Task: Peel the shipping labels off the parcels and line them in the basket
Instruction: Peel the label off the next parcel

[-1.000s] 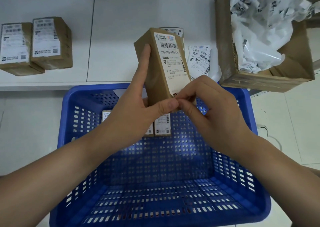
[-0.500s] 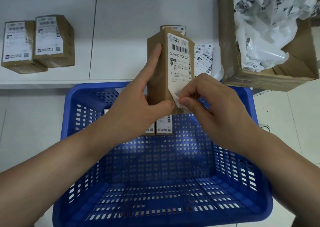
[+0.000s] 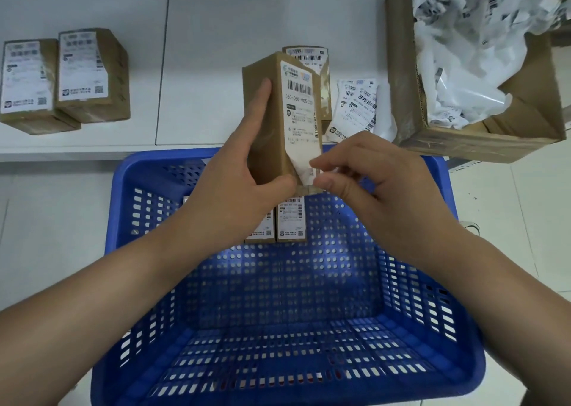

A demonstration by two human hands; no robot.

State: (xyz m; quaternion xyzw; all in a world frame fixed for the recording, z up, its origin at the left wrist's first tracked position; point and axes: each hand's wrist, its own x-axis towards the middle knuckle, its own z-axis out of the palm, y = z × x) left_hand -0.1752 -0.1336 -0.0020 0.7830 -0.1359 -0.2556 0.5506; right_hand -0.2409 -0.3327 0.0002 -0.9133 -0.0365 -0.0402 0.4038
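Head view: left hand grips parcel; right hand apparently pinches label.

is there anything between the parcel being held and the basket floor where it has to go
Nothing visible blocks it. The left hand holds the parcel above the far end of the blue basket, while the right hand pinches its label. Two parcels already lie there, with bare floor nearer.
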